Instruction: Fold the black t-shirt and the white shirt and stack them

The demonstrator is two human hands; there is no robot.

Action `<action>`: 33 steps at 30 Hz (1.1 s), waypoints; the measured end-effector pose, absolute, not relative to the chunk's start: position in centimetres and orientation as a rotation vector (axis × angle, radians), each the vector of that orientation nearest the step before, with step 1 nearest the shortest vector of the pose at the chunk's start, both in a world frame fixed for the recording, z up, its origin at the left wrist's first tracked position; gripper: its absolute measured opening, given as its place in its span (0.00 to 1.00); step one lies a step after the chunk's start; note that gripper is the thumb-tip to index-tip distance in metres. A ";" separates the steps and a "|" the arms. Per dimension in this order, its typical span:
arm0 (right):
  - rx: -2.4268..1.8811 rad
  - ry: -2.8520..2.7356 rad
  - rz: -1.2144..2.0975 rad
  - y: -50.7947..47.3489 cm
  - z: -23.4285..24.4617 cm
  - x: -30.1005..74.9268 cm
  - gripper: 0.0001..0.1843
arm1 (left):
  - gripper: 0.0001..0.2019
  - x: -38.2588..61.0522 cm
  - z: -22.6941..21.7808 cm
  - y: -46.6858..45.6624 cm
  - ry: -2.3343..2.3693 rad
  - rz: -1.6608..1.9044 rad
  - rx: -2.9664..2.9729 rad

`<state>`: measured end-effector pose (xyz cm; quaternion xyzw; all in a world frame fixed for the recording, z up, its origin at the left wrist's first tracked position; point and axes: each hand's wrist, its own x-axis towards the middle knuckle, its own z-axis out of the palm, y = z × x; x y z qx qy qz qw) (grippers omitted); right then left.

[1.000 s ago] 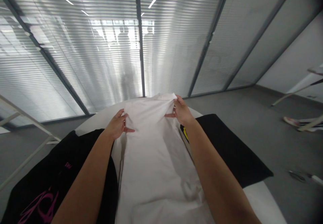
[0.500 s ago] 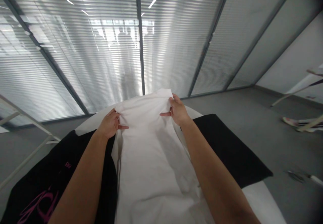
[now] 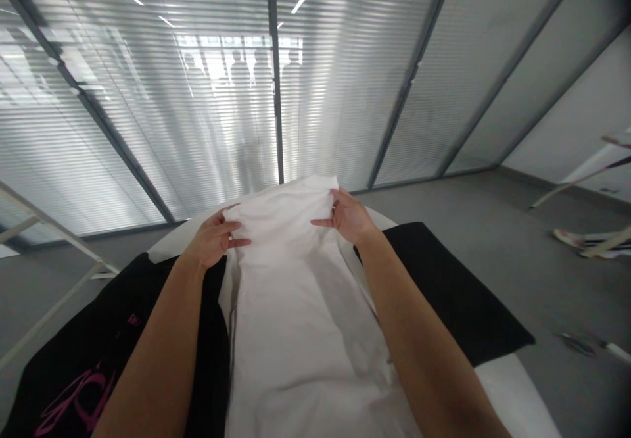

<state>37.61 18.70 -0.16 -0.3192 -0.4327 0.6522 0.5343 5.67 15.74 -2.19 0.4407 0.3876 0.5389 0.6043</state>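
Observation:
A long white garment (image 3: pixel 296 319) lies lengthwise down the middle of a white table (image 3: pixel 513 392). My left hand (image 3: pixel 213 239) pinches the far left corner of the white garment, fingers closed on the cloth. My right hand (image 3: pixel 348 216) grips the far right corner in the same way. The far end of the cloth is lifted a little off the table between the two hands. Both forearms stretch out over the garment.
A black garment with pink print (image 3: pixel 83 385) lies on the table to the left. Another black garment (image 3: pixel 444 293) lies to the right. Glass walls with blinds (image 3: pixel 197 96) stand behind the table. Table legs and a shoe (image 3: pixel 572 237) show at the far right on the grey floor.
Both hands have pulled the far end of the white garment slightly toward me and to the left, raising it a little. The black garments have not moved.

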 end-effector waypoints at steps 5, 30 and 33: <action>-0.624 -1.146 1.675 18.0 0.1 39.5 0.15 | 0.14 4.8 -0.6 14.7 0.957 1.165 1.049; -0.739 -2.108 1.837 16.8 0.6 43.0 0.13 | 0.14 4.6 1.9 12.5 0.936 0.090 1.812; -0.814 -2.228 1.851 17.2 0.3 42.3 0.12 | 0.16 4.6 1.0 13.0 0.983 0.103 1.823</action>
